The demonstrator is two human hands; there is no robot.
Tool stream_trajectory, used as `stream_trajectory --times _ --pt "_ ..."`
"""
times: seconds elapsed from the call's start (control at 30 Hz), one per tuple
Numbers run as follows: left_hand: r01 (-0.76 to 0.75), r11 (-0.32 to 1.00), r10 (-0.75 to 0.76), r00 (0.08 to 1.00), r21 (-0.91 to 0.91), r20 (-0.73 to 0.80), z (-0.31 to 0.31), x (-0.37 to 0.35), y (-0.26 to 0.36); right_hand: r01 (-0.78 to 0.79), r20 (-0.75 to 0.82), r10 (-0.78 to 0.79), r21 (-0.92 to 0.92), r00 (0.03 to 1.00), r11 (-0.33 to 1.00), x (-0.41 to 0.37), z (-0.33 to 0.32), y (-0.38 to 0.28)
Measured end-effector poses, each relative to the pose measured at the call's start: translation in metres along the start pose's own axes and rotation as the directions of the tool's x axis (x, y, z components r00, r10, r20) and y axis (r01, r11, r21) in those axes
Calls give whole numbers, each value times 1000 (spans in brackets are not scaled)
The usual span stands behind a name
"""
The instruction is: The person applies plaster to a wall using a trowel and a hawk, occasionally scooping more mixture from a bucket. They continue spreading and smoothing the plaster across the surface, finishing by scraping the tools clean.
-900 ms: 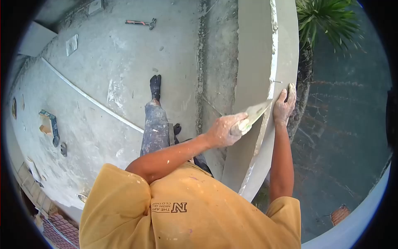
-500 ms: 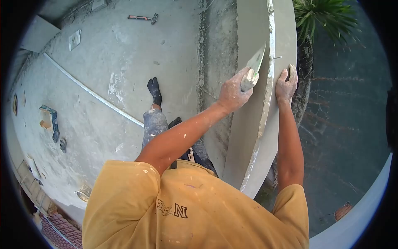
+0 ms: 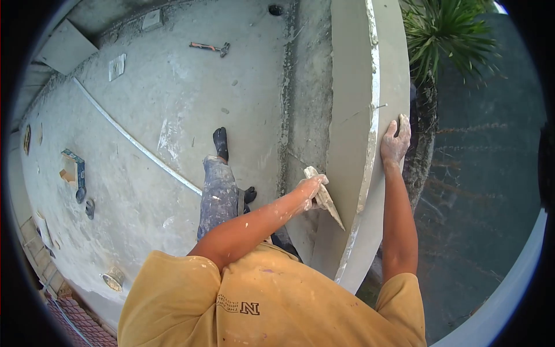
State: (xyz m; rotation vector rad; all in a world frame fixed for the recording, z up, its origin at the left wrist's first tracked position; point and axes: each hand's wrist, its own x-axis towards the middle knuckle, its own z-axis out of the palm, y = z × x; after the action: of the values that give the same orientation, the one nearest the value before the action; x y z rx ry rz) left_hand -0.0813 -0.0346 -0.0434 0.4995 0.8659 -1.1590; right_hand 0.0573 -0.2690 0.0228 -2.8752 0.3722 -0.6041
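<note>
My left hand [image 3: 313,194] is closed around a plaster-smeared trowel [image 3: 330,206]. The blade is seen nearly edge-on, and its tip points down and right over the smooth inner face of a curved wall [image 3: 350,98]. White, rough plaster runs along an edge strip [image 3: 374,75] of the wall, where a thin nail [image 3: 380,106] sticks out. On the far side of this strip, my right hand [image 3: 395,141] lies against the wall's outer part, thumb apart from the fingers, holding nothing.
A hammer [image 3: 209,47] lies on the concrete floor [image 3: 191,98]. Further left are a long pale strip [image 3: 133,139], a blue-edged piece [image 3: 80,170] and a small bucket [image 3: 113,279]. A spiky plant [image 3: 448,34] stands beyond the wall, beside dark ground [image 3: 480,173].
My left hand has come back toward my body with the trowel, whose tip has swung from pointing up to pointing down and right. The view has shifted slightly; my right hand stays on the wall.
</note>
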Motion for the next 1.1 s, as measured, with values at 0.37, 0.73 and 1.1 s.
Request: stream_trajectory --times 0.37,0.73,1.1 --pt "-169 984 178 963 -61 203 104 53 356 -46 125 47 -13 991 999 2 -15 -18" --pt "-724 621 656 689 300 308 202 31 702 -124 274 155 -126 949 984 17 -21 -32" --pt "-864 -77 786 254 497 564 221 84 713 -136 314 186 -174 931 975 20 -23 -35"
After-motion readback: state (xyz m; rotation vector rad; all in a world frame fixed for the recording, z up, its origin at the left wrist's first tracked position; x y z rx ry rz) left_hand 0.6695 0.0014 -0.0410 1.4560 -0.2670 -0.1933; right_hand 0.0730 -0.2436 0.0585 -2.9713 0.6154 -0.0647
